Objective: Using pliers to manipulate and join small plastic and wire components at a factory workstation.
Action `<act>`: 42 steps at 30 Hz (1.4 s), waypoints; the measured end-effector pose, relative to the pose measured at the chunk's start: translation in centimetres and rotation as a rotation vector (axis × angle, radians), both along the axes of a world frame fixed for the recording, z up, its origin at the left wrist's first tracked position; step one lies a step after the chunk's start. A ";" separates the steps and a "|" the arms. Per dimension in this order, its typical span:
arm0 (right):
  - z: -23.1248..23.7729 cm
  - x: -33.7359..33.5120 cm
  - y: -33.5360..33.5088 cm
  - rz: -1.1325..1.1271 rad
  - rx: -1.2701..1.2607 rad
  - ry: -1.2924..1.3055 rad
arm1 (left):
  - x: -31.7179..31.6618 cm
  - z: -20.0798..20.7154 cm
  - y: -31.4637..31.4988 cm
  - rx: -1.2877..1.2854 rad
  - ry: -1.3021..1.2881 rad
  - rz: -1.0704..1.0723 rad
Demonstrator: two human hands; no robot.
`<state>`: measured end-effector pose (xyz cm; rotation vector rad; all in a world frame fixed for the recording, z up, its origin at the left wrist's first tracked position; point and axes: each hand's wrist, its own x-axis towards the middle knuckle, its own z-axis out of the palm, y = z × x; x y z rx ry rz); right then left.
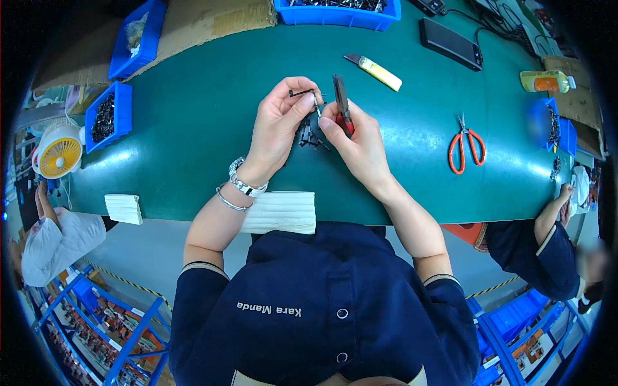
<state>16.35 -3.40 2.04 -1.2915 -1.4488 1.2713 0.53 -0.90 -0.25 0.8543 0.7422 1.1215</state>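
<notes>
Pinched in the fingers of my left hand (277, 122) is a small black bent metal part (301, 93). My right hand (357, 138) is closed around a hand tool with a dark metal head (339, 90) and a red handle; its exact kind is partly hidden by the fingers. Between the fingertips of both hands shows a thin pale pin-like piece (318, 109), close to the black part. On the green table just under the hands lies a loose pile of small dark parts (310, 134).
A yellow utility knife (380, 72) lies beyond my hands, red-handled scissors-like cutters (465, 148) to the right. Blue bins (335, 15) of dark parts, a black power bank (450, 44) and a bottle (547, 82) stand around. Folded white cloth (283, 212) rests at the near edge.
</notes>
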 end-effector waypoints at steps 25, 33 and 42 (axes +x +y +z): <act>-1.6 12.0 4.4 -0.211 0.432 -0.416 | -0.7 0.3 0.9 0.252 0.421 0.382; -0.3 21.2 4.8 -0.123 1.185 -0.841 | 1.7 -0.8 -1.7 0.404 0.752 0.378; -2.2 23.0 3.6 -0.111 1.155 -0.635 | 4.9 -0.7 -4.4 0.450 1.043 0.473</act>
